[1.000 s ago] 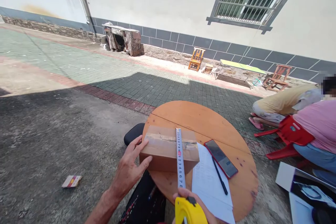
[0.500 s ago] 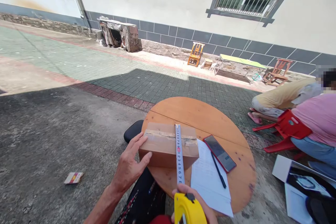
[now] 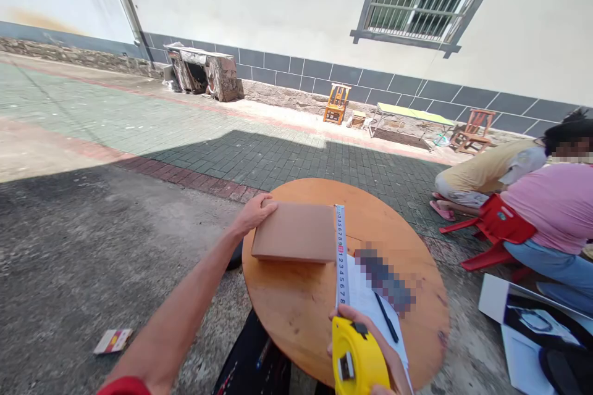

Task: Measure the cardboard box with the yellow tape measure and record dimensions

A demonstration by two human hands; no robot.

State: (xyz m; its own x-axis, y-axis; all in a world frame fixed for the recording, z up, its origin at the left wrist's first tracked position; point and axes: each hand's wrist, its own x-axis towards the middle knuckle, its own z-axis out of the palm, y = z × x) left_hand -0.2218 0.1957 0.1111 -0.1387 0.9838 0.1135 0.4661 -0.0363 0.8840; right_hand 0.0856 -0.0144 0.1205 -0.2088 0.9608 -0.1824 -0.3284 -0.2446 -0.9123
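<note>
A brown cardboard box (image 3: pixel 296 231) lies on the round wooden table (image 3: pixel 290 305), a plain side without tape facing up. My left hand (image 3: pixel 256 215) grips its far left corner, the thumb on the upper face and the fingers partly hidden behind the edge. In my right hand (image 3: pixel 365 327) is a yellow tape measure (image 3: pixel 356 361). Its extended blade (image 3: pixel 341 259) runs away from me along the right end of the box, its tip near the far right corner. Whether the blade touches the box I cannot tell.
White paper sheets (image 3: pixel 364 287), a black pen (image 3: pixel 386 318) and a pixelated phone (image 3: pixel 386 281) lie right of the box. Two people sit at the right, one on a red plastic chair (image 3: pixel 503 222). An open white box (image 3: pixel 519 333) stands on the ground nearby.
The box has been turned, so its taped face no longer points up. My left hand has moved forward to its far corner. The tape measure has shifted right, off the box's top.
</note>
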